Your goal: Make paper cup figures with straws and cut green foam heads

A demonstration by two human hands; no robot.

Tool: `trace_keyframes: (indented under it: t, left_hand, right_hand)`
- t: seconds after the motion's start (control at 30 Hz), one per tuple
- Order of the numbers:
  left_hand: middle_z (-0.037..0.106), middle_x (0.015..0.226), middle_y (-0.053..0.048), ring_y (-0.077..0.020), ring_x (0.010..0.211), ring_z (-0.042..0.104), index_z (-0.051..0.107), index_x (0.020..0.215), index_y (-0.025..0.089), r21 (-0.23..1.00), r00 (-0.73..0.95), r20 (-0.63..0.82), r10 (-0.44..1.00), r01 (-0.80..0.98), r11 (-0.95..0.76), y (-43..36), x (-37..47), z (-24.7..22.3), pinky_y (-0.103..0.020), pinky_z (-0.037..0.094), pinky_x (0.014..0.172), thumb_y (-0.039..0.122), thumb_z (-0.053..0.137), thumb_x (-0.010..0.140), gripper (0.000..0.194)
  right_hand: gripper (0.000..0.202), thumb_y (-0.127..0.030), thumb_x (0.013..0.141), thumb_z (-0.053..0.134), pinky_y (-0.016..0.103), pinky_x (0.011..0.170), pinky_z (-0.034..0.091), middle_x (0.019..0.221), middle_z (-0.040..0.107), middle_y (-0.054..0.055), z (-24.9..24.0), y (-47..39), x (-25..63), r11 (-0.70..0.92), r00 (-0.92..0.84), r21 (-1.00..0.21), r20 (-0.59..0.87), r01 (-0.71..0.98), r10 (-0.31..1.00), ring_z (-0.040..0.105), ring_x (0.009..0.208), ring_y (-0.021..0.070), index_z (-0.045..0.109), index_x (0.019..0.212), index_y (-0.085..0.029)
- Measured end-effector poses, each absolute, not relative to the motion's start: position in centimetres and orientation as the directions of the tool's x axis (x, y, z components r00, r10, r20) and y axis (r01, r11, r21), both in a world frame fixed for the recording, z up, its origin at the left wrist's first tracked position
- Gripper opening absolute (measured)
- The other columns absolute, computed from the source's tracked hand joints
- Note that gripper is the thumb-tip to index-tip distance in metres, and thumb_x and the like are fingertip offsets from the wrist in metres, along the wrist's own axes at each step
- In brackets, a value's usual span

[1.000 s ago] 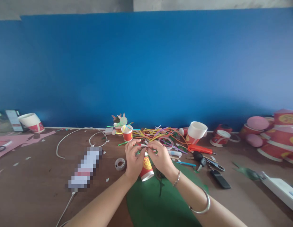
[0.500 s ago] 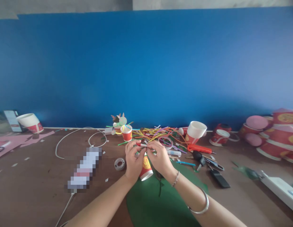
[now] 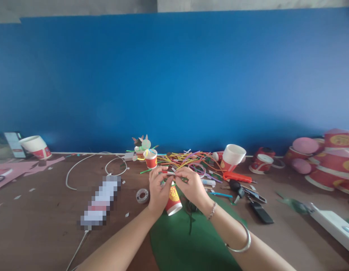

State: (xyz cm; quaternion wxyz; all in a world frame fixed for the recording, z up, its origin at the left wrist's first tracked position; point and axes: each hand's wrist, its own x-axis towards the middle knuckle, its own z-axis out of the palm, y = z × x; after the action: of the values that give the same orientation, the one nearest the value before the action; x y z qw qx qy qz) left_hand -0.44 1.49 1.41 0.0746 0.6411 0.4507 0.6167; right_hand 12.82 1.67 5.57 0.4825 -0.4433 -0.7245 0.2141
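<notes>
In the middle, a red paper cup (image 3: 173, 199) with a yellow print is tilted, its white rim toward me. My left hand (image 3: 159, 190) is closed around the cup's left side, the thumb pressed against it. My right hand (image 3: 191, 184) is pinched at the cup's far end, its fingertips meeting those of my left hand. A thin red and white piece (image 3: 170, 173) shows between the fingertips; what exactly my right hand pinches is hidden. Below the cup lies a green sheet (image 3: 197, 241) with dark green strips (image 3: 190, 218) on it.
Coloured pipe cleaners (image 3: 185, 160) lie behind my hands. A tape roll (image 3: 142, 196) and a pixelated phone (image 3: 99, 203) with a cable are to the left. Rightward are a white cup (image 3: 232, 156), an orange-handled tool (image 3: 238, 177), keys (image 3: 240, 192) and a glue gun (image 3: 329, 222).
My right hand has shifted slightly right, its fingers a little more apart from the cup. My left hand and the cup have barely moved.
</notes>
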Motion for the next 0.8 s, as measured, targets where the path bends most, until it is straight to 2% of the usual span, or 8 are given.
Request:
trace_keyframes:
  t: [0.2,0.4,0.5,0.6,0.7,0.73,0.8]
  left_hand:
    - [0.062,0.102,-0.006,-0.0209,0.103,0.054,0.062,0.077,0.02,0.626,-0.157,0.746,0.647,0.495,-0.602,1.5,-0.5,1.5,-0.039,0.044,0.091,0.023,0.06,0.082,0.007]
    - [0.061,0.103,-0.006,-0.0208,0.104,0.054,0.062,0.079,0.02,0.668,-0.161,0.711,0.684,0.458,-0.586,1.2,-0.4,1.9,-0.038,0.044,0.092,0.021,0.059,0.083,0.006]
    - [0.06,0.102,-0.006,-0.0205,0.103,0.054,0.06,0.079,0.02,0.69,-0.184,0.698,0.692,0.431,-0.581,1.1,-0.4,2.0,-0.038,0.044,0.091,0.021,0.056,0.084,0.007]
    - [0.06,0.103,-0.006,-0.0204,0.104,0.054,0.059,0.081,0.02,0.691,-0.172,0.695,0.698,0.43,-0.582,1.1,-0.5,1.9,-0.039,0.044,0.092,0.021,0.055,0.085,0.006]
    - [0.059,0.106,-0.006,-0.0211,0.106,0.053,0.059,0.081,0.021,0.678,-0.148,0.696,0.703,0.457,-0.575,1.3,-0.5,1.6,-0.039,0.044,0.092,0.023,0.057,0.084,0.005]
    - [0.059,0.106,-0.006,-0.0216,0.106,0.053,0.059,0.078,0.021,0.673,-0.142,0.696,0.704,0.47,-0.571,1.3,-0.4,1.5,-0.04,0.044,0.092,0.024,0.058,0.083,0.006]
    - [0.061,0.105,-0.006,-0.0226,0.106,0.053,0.059,0.072,0.021,0.667,-0.136,0.693,0.708,0.495,-0.557,1.3,-0.4,1.4,-0.041,0.043,0.091,0.024,0.061,0.081,0.01]
  right_hand:
    - [0.018,-0.013,0.073,0.052,0.03,0.075,0.049,0.082,0.069,0.006,5.8,1.5,12.9,0.518,-0.162,-0.705,0.51,0.485,0.845,0.063,0.081,0.0187,0.067,0.064,-0.019]
    - [0.015,-0.014,0.073,0.053,0.028,0.071,0.047,0.076,0.068,0.004,5.6,2.2,13.4,0.501,-0.115,-0.698,0.523,0.512,0.845,0.062,0.075,0.0178,0.064,0.064,-0.02]
    - [0.023,-0.02,0.079,0.05,0.027,0.069,0.043,0.069,0.066,0.003,5.5,3.0,14.3,0.439,-0.079,-0.653,0.504,0.617,0.86,0.06,0.071,0.0173,0.06,0.059,-0.019]
    - [0.034,-0.023,0.083,0.046,0.029,0.068,0.037,0.06,0.061,0.003,5.6,3.6,15.3,0.342,-0.074,-0.529,0.461,0.777,0.884,0.057,0.067,0.0174,0.053,0.051,-0.019]
    - [0.014,-0.015,0.075,0.051,0.03,0.074,0.035,0.076,0.067,0.003,5.7,3.5,15.8,0.321,-0.073,-0.442,0.492,0.838,0.867,0.058,0.079,0.0195,0.061,0.067,-0.02]
    - [0.015,-0.011,0.073,0.05,0.031,0.076,0.034,0.08,0.068,0.003,5.9,3.4,15.8,0.34,-0.086,-0.434,0.506,0.834,0.858,0.058,0.082,0.0194,0.063,0.072,-0.02]
    - [0.022,-0.007,0.073,0.046,0.031,0.08,0.033,0.077,0.069,0.002,6.1,3.0,15.7,0.393,-0.133,-0.433,0.518,0.811,0.845,0.059,0.08,0.0174,0.063,0.071,-0.02]
